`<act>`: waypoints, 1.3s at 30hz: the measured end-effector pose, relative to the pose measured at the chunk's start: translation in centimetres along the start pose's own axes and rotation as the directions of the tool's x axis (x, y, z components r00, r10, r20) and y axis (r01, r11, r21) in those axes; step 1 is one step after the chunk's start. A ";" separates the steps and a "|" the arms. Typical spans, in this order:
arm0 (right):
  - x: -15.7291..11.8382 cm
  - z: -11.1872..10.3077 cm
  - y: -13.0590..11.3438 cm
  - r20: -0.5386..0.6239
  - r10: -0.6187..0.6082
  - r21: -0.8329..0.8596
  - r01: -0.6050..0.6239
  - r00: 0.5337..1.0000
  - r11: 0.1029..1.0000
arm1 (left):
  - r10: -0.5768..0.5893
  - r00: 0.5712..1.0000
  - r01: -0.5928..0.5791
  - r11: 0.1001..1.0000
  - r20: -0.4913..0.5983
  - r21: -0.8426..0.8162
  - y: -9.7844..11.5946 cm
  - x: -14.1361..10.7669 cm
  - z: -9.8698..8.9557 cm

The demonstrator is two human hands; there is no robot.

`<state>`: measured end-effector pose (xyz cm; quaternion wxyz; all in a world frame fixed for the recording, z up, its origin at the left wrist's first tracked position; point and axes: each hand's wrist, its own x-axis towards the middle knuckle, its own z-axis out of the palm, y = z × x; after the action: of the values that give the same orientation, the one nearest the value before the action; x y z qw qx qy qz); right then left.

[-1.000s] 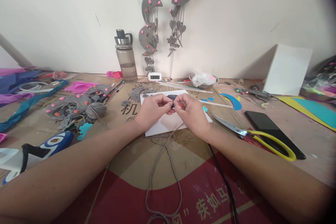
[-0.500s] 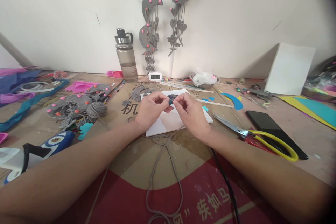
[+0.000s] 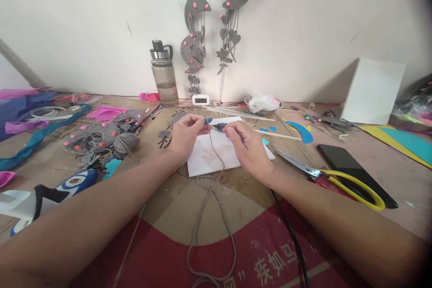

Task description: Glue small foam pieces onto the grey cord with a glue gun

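Above the white board [image 3: 205,157], my left hand [image 3: 187,137] is closed, thumb and fingertips pinching a small blue piece [image 3: 208,121]. Grey yarn [image 3: 218,155] hangs from those fingertips, crosses the board and lies in loops on the cardboard. My right hand [image 3: 248,146] is closed around a dark blue tool [image 3: 221,127], which looks like a glue gun; its narrow tip points left, close to my left fingertips. Most of the tool is hidden by the hand. A black cord [image 3: 290,229] emerges below my right forearm.
Yellow-handled scissors [image 3: 313,172] and a black phone [image 3: 351,171] lie at right. Grey felt pieces and a yarn ball [image 3: 126,141] sit left, near a blue-and-white object [image 3: 76,184]. A bottle [image 3: 164,81] and small clock [image 3: 200,100] stand behind; grey moon hangings [image 3: 197,6] are on the wall.
My hands, close together before, have drawn apart, the left moving left with the blue piece. The yarn now hangs visibly from my left fingers, and the tool's tip shows between the hands.
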<state>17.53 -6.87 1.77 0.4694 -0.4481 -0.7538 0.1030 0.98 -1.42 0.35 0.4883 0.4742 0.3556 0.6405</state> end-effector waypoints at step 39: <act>0.6 0.7 1.4 0.031 0.271 0.570 -0.240 0.962 0.786 | -0.120 0.989 0.102 0.977 -0.087 -0.190 -0.9 0.9 -0.8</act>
<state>17.69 -5.47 0.98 0.5828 -0.3879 -0.6085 0.3736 0.40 -0.33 -0.54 0.5473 0.3743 0.3442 0.6648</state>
